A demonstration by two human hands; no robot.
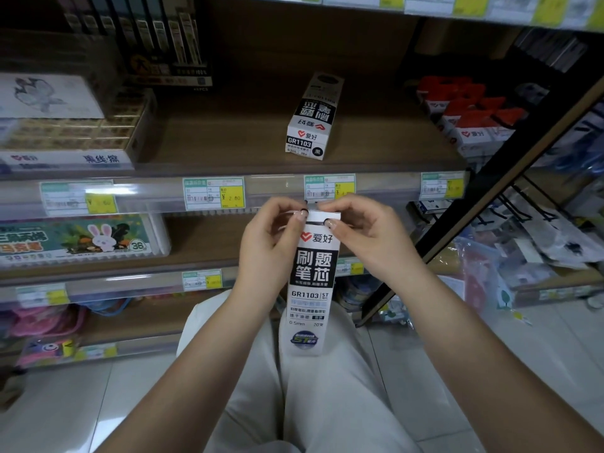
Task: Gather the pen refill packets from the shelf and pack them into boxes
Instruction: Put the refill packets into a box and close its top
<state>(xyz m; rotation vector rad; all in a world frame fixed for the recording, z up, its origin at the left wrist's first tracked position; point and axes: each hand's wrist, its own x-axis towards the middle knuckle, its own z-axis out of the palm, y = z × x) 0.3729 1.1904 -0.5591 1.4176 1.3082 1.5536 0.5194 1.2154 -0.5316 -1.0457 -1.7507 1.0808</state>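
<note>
The shelf [228, 138] runs across the view at about chest height, wood-topped, with price tags along its front lip. One box [313, 117] of refills lies flat on it, long axis running away from the person, closed end facing out, a little right of centre. It sits straight beyond both hands and well apart from them, about as near to one as the other.

Below the lip, a second box [312, 282] hangs upright in front of the lap, long axis vertical. The left hand [271, 243] and right hand [366, 240] both pinch its top flap, thumbs on the white tab from either side. The flap looks half closed, though the fingers hide the seam. I judge the next reach goes up and forward.
</note>
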